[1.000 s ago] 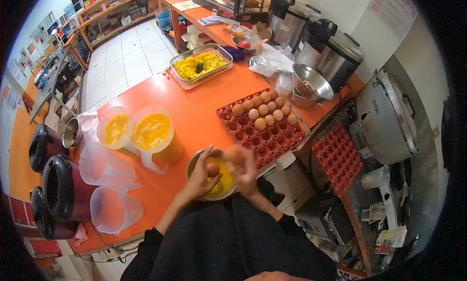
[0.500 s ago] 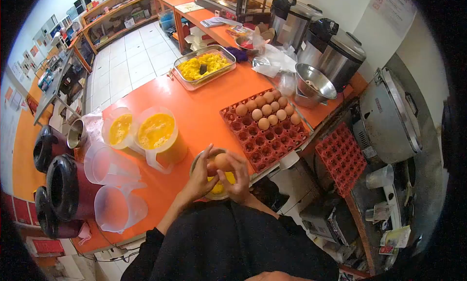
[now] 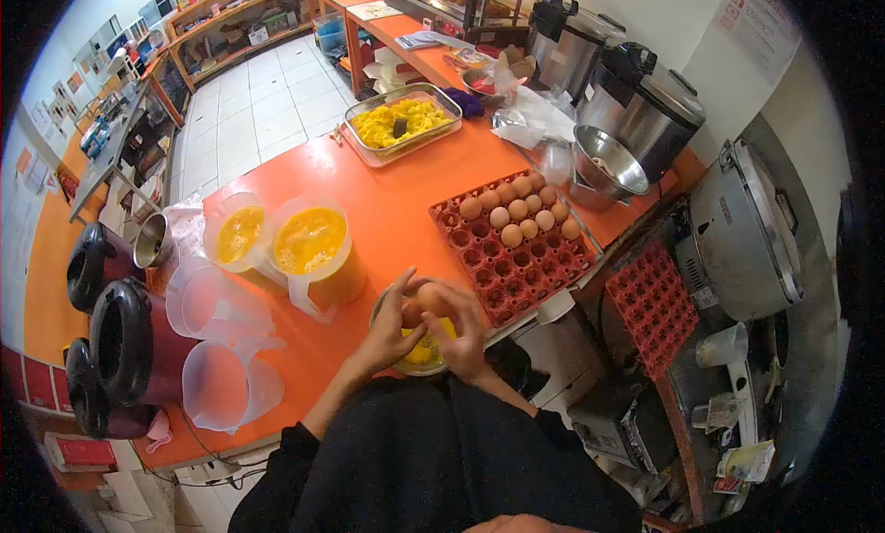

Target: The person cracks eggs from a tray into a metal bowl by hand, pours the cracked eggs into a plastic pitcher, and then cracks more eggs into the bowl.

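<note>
Over a bowl (image 3: 380, 304) of cracked yellow egg (image 3: 426, 350), close to the table's front edge, my two hands are brought together. My right hand (image 3: 464, 335) has its fingers closed round a brown egg (image 3: 431, 301). Partly hidden behind the fingers, a darker brown egg (image 3: 409, 313) is in my left hand (image 3: 392, 335). Right of the bowl lies a red egg tray (image 3: 502, 289), with brown eggs (image 3: 524, 206) in its far cups. Two jugs of beaten egg, one larger (image 3: 343, 270) and one smaller (image 3: 241, 235), stand to the left.
Two clear jugs (image 3: 230, 385) and several dark red flasks with black lids (image 3: 138, 349) are at left. A glass dish of yellow food (image 3: 401, 123) stands farther back. At right are a steel bowl (image 3: 613, 159), metal urns (image 3: 636, 109) and another red tray (image 3: 653, 312).
The whole view has shifted slightly, with the table things lower and to the right. My hands stay over the bowl, and the egg in my right hand is tilted and more covered by fingers.
</note>
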The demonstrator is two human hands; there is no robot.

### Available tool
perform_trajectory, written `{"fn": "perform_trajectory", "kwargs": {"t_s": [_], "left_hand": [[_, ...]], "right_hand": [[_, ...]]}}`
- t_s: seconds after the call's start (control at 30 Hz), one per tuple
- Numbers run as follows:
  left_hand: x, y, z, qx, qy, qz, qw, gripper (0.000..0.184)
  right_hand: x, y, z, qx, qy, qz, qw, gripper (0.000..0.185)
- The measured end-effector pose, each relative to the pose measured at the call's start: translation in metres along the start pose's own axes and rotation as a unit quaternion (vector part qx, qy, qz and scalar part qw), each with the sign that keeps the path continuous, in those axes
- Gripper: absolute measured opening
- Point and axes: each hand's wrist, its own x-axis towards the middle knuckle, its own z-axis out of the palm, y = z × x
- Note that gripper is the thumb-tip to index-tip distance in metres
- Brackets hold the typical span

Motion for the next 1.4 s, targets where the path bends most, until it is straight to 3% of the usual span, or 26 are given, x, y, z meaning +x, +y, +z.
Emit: {"fn": "perform_trajectory", "kwargs": {"t_s": [0.07,0.17,0.27,0.37,0.47,0.57,0.77,0.83,1.17,1.4], "left_hand": [[0.001,0.001,0.001,0.005,-0.003,0.007,1.0,0.084],[0.003,0.007,-0.004,0.064,0.001,0.028,0.998,0.084],[0.0,0.001,-0.004,0.028,-0.001,0.025,0.999,0.081],[0.002,0.002,-0.007,0.059,-0.011,0.041,0.997,0.074],[0.002,0.024,-0.016,0.117,-0.014,0.059,0.991,0.064],[0.001,0.028,-0.018,0.094,-0.012,0.047,0.994,0.056],[-0.005,0.035,-0.017,0.237,-0.01,0.072,0.969,0.052],[-0.006,0.028,-0.018,0.275,-0.002,0.106,0.955,0.052],[-0.011,0.018,-0.016,0.255,0.015,0.119,0.959,0.052],[-0.011,0.014,-0.018,0.257,0.026,0.142,0.956,0.052]], "right_hand": [[0.001,0.002,0.001,-0.12,-0.038,-0.038,0.991,0.043],[0.003,-0.008,0.004,-0.038,0.037,-0.018,0.998,0.037],[0.001,0.003,0.003,-0.119,-0.031,-0.045,0.991,0.038],[0.012,-0.012,0.003,0.1,-0.016,0.152,0.983,0.04],[0.022,-0.008,-0.012,0.218,-0.026,0.334,0.917,0.041],[0.024,-0.011,-0.022,0.249,-0.111,0.353,0.895,0.04],[0.017,0.005,-0.025,0.082,-0.158,0.239,0.955,0.039],[0.016,0.007,-0.024,0.058,-0.168,0.247,0.953,0.041],[0.024,-0.006,-0.027,-0.001,-0.241,0.239,0.941,0.044],[0.029,0.0,-0.033,-0.103,-0.281,0.126,0.946,0.049]]}}
